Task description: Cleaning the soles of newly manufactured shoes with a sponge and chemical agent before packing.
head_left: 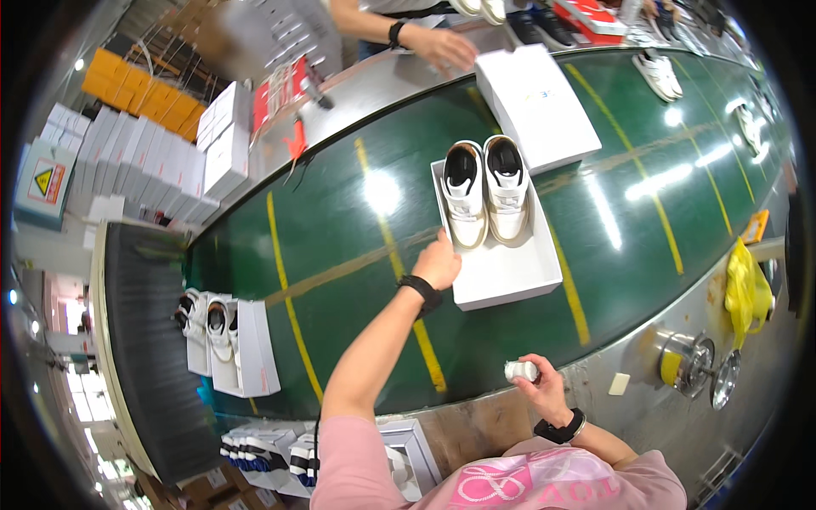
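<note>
An open white shoe box point(501, 285) lies on the green conveyor belt in front of me. A pair of white sneakers point(486, 208) with dark insoles sits on it, side by side, toes toward me. My left hand point(439, 260) is closed at the box's left edge, fingertips at its rim beside the left shoe. Near the belt's front edge my right hand point(548, 393) holds a small white roll point(521, 371) between thumb and fingers; its exact kind is hard to make out. A white box lid point(544, 110) lies just beyond the shoes.
Across the belt another person's hand point(442, 49) reaches beside the lid. Boxed sneakers point(223, 331) stand at the left, more shoes point(657, 76) at the far right. Orange-red snips point(296, 143) lie on the far edge. A metal dish point(687, 364) and a yellow bag point(745, 289) are at right.
</note>
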Demonstrator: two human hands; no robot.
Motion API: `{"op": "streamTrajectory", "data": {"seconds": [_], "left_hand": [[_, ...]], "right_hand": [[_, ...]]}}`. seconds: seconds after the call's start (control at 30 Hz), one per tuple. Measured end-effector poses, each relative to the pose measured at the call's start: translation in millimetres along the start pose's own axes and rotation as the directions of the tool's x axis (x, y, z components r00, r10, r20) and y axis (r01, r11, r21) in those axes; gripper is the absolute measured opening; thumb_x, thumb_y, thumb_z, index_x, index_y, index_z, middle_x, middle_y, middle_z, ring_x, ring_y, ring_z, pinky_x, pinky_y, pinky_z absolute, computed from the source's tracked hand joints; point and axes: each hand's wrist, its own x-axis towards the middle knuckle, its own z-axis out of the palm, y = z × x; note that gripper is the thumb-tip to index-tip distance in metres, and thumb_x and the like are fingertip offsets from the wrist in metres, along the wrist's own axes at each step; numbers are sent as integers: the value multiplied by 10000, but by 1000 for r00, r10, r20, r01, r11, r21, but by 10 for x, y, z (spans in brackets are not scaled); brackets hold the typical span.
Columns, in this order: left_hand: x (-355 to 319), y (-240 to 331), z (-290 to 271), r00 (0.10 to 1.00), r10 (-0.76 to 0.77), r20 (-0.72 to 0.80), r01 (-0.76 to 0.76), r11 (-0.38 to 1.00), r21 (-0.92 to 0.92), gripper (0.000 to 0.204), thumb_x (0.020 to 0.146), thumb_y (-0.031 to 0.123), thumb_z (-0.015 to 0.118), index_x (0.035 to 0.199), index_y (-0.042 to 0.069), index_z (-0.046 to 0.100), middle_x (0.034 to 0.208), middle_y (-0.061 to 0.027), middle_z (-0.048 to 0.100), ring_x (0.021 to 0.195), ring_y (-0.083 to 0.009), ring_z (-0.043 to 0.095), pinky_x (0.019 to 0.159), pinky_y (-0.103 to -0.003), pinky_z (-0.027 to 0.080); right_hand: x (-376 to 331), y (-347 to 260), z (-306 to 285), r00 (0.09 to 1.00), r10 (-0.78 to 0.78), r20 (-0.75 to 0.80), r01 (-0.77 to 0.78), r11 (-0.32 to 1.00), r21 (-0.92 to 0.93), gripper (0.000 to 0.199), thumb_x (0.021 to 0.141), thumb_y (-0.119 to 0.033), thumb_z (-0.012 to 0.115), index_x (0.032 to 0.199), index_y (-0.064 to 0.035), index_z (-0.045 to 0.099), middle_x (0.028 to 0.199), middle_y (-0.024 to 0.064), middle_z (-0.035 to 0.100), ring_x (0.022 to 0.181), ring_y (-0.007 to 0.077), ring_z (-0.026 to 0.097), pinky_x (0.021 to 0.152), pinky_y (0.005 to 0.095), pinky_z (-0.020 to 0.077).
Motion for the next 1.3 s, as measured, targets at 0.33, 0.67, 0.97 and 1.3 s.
{"op": "streamTrajectory", "data": {"seconds": [0.33, 0.67, 0.97, 1.3], "left_hand": [[-56, 1473, -152, 802, 459, -383, -372, 885, 281, 777, 816, 249, 761, 1487, 113, 395, 1063, -162, 653, 1033, -390, 600, 933, -482, 487], [856, 1891, 346, 925, 326, -194, -221, 879, 423, 339, 748, 210, 679, 1086, 219, 709, 1093, -221, 697, 1069, -401, 647, 909, -489, 523], [-271, 1346, -541, 790, 214, -574, -523, 724, -450, 469, 702, -27, 751, 1157, -36, 637, 1112, -124, 685, 1014, -235, 648, 904, -345, 509], [-2809, 869, 1239, 933, -274, 233, 121, -369, -921, 436, 930, -3, 545, 1362, 55, 548, 1277, -153, 647, 1163, -347, 646, 1022, -529, 526]], "right_hand": [[-509, -426, -979, 948, -161, -275, 145, 986, -80, 396, 845, -23, 781, 1213, -46, 636, 1057, 36, 673, 907, 98, 630, 750, 248, 535], [-1311, -1205, -2149, 514, -754, -408, 244, 585, -773, 469, 719, -4, 846, 1133, -34, 627, 1158, 189, 667, 1059, 354, 670, 925, 402, 531], [-1860, -1234, -3079, 407, -744, -530, 24, 589, -808, 464, 744, 16, 811, 1162, -54, 624, 1180, 172, 660, 1058, 384, 663, 905, 417, 541], [-1905, -1034, -3619, 592, -634, -498, -103, 553, -827, 405, 787, -18, 769, 1166, -39, 627, 1147, 168, 651, 1053, 397, 645, 890, 447, 528]]}}
